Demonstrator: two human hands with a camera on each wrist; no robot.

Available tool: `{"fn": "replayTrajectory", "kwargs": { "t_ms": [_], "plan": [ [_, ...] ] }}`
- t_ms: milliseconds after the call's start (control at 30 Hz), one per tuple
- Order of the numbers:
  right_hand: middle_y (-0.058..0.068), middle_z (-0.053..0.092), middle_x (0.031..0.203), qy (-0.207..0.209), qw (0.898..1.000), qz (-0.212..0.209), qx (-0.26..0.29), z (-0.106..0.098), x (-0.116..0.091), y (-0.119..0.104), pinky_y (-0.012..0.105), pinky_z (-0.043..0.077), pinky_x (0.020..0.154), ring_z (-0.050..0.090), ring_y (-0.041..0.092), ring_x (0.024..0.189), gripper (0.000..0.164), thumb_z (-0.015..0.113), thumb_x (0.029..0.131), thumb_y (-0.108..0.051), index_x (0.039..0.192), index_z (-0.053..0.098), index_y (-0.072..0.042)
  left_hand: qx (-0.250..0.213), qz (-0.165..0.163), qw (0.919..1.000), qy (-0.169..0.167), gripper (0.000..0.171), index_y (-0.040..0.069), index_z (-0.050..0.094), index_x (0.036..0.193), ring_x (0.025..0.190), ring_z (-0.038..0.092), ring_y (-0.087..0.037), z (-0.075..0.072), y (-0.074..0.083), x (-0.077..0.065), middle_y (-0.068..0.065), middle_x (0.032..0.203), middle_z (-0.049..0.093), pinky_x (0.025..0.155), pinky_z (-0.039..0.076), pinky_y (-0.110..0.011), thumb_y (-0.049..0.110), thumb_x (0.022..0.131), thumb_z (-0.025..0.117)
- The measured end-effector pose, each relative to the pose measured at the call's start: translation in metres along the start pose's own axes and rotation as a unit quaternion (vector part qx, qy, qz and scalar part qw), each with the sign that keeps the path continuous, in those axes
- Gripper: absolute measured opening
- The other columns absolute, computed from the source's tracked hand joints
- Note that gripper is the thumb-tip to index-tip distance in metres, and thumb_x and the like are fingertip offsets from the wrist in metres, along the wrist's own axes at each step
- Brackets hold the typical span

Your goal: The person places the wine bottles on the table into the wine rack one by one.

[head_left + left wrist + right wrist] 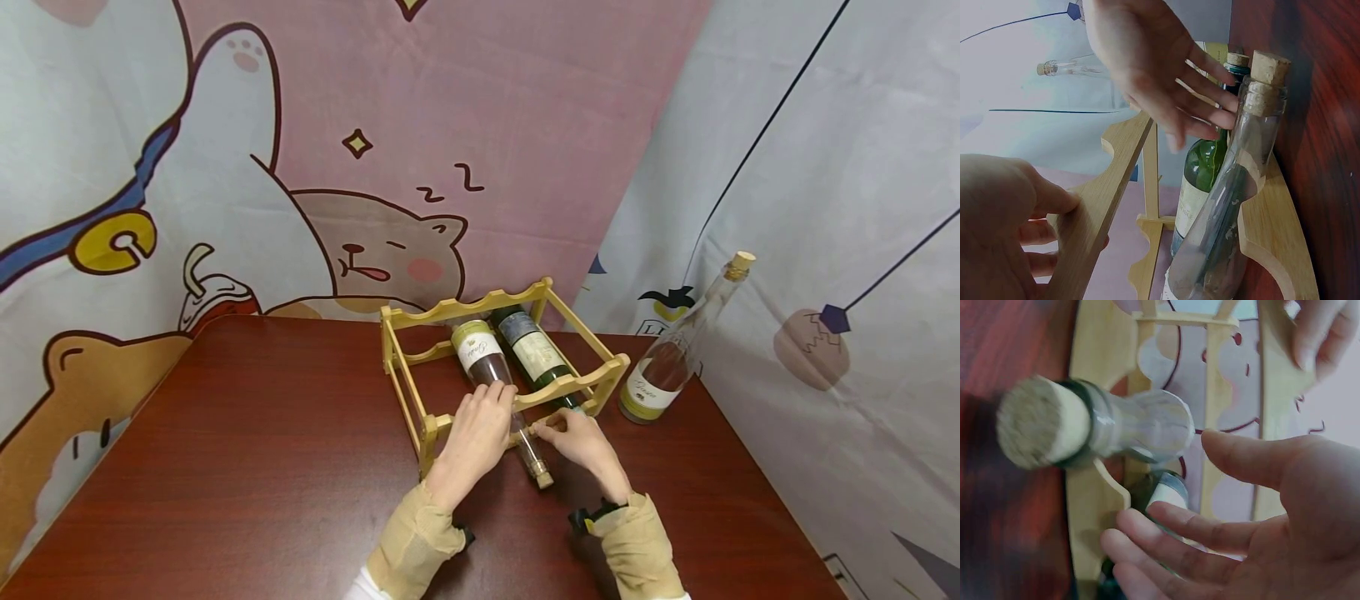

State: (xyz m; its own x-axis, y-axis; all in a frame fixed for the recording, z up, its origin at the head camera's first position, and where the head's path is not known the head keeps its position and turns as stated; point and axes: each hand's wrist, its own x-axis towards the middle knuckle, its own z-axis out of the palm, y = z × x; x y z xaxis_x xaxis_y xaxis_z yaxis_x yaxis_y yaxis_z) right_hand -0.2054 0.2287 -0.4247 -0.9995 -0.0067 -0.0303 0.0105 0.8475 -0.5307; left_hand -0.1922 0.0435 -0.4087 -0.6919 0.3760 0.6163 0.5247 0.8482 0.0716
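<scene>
A light wooden wine rack stands on the table with two bottles lying in it. One is a clear bottle with a white and yellow-green label; its corked neck points toward me through the front. Beside it on the right lies a green wine bottle. My left hand grips the rack's upper front rail, thumb on the near face and fingers behind. Close to the clear bottle's neck, my right hand has its fingers loosely extended and apart, holding nothing.
Right of the rack, another clear corked bottle stands on the dark red wooden table. A printed cloth hangs behind the table and along its right side.
</scene>
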Motion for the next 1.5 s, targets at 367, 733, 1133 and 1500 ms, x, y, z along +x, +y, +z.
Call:
{"fn": "replayTrajectory", "kwargs": {
  "t_ms": [367, 733, 1133, 1500],
  "plan": [
    [0.017, 0.070, 0.099, 0.105, 0.994, -0.007, 0.030, -0.052, -0.011, 0.006, 0.034, 0.048, 0.070, 0.065, 0.028, 0.088, 0.033, 0.065, 0.088, -0.031, 0.107, 0.066, -0.003, -0.009, -0.003, 1.0000, -0.001, 0.034, 0.008, 0.063, 0.105, 0.079, 0.061, -0.020, 0.000, 0.001, 0.000, -0.004, 0.091, 0.063, 0.061, 0.046, -0.030, 0.010, 0.073, 0.073],
    [0.014, 0.070, 0.094, 0.395, 0.913, -0.034, 0.097, -0.086, 0.001, 0.017, 0.003, 0.035, 0.063, 0.048, -0.015, 0.069, 0.029, 0.070, 0.084, -0.023, 0.104, 0.066, -0.003, -0.007, -0.003, 1.0000, 0.000, 0.032, 0.008, 0.063, 0.105, 0.079, 0.061, -0.021, 0.000, 0.000, 0.000, -0.004, 0.091, 0.063, 0.062, 0.046, -0.030, 0.010, 0.074, 0.072],
    [0.026, 0.052, 0.109, 0.493, 0.862, -0.043, 0.113, -0.121, 0.019, 0.031, 0.040, 0.035, 0.085, 0.051, 0.037, 0.098, 0.037, 0.067, 0.083, -0.017, 0.112, 0.059, 0.004, -0.010, -0.007, 0.9999, -0.005, 0.032, 0.008, 0.062, 0.105, 0.080, 0.061, -0.021, 0.001, 0.000, 0.000, -0.004, 0.092, 0.063, 0.063, 0.046, -0.031, 0.010, 0.075, 0.072],
    [-0.015, 0.036, 0.105, 0.536, 0.832, -0.016, 0.138, -0.150, 0.041, 0.042, 0.033, 0.033, 0.086, 0.045, 0.028, 0.105, 0.044, 0.065, 0.083, -0.021, 0.119, 0.049, -0.001, -0.006, -0.006, 0.9999, -0.006, 0.030, 0.008, 0.062, 0.105, 0.080, 0.061, -0.021, 0.000, 0.001, -0.001, -0.004, 0.092, 0.063, 0.062, 0.046, -0.031, 0.011, 0.076, 0.070]
  ]
}}
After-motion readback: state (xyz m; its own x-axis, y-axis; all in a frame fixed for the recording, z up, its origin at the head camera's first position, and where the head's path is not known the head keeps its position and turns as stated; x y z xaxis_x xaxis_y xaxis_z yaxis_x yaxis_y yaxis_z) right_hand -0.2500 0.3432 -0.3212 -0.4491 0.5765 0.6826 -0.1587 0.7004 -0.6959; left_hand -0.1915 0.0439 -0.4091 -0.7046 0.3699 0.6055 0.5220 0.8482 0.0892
